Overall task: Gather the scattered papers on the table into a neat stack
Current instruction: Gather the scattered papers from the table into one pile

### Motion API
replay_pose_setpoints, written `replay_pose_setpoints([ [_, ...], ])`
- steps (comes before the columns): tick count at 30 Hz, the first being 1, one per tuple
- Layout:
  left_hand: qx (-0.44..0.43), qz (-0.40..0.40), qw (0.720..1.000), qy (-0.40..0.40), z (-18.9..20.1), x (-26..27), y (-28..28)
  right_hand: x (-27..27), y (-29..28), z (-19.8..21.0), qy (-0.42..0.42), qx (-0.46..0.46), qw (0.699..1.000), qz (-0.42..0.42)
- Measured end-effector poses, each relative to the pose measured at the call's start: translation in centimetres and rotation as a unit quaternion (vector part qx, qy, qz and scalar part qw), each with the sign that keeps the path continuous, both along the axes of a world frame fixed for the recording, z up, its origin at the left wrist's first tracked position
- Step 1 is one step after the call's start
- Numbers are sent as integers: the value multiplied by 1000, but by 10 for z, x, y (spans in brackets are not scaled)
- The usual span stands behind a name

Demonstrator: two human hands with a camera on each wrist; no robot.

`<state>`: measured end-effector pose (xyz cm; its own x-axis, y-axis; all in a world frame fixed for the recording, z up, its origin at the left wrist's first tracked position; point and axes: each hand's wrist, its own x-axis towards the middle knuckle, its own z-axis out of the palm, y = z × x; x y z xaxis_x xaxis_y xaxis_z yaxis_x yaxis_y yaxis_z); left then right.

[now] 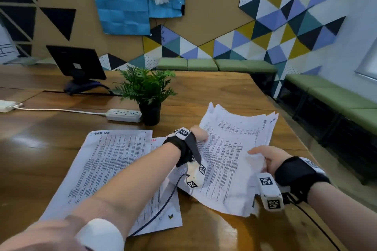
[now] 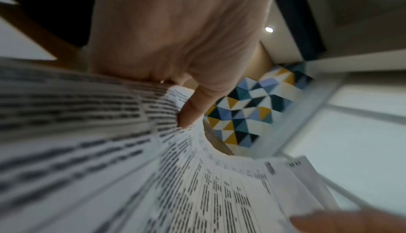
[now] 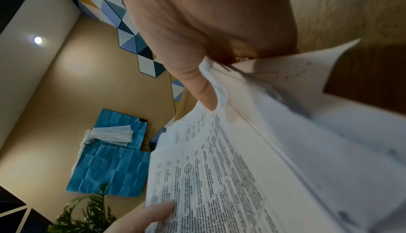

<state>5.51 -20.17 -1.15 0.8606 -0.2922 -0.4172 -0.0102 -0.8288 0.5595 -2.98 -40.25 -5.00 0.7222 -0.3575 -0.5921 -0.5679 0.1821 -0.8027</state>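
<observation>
A loose bundle of printed papers [image 1: 230,155] is held a little above the wooden table [image 1: 204,91], its sheets fanned and uneven. My left hand [image 1: 201,135] grips the bundle's left edge, thumb [image 2: 193,108] on top. My right hand [image 1: 265,157] grips its right near edge, thumb [image 3: 202,87] pressed on the top sheet [image 3: 219,176]. More printed sheets [image 1: 110,165] lie flat on the table under my left forearm, overlapping each other. The fingers below the bundle are hidden.
A potted fern [image 1: 145,91] stands just behind the papers, with a white power strip [image 1: 123,115] and its cord to the left. A dark tablet on a stand [image 1: 76,63] sits at the back left. Green benches [image 1: 336,96] line the walls.
</observation>
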Motion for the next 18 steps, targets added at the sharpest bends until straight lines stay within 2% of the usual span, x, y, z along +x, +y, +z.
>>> replay_pose_setpoints([
  [3,-109,24,993,-45,1,-11,5,-1,9,6,3,4,1000,-14],
  [6,-183,29,979,-86,11,-34,21,-15,20,12,-25,49,998,-10],
  [8,-239,62,964,-99,17,-45,41,-26,28,11,-44,87,995,5],
  [10,-283,101,949,-93,25,-56,74,-34,39,7,-55,83,995,30],
  [14,-271,113,956,-6,21,-77,160,-42,84,13,-52,96,983,145],
  [16,-237,107,965,37,12,-85,204,-41,113,16,-50,70,978,192],
  [18,-172,114,978,34,0,-87,240,-36,141,11,-36,37,975,217],
])
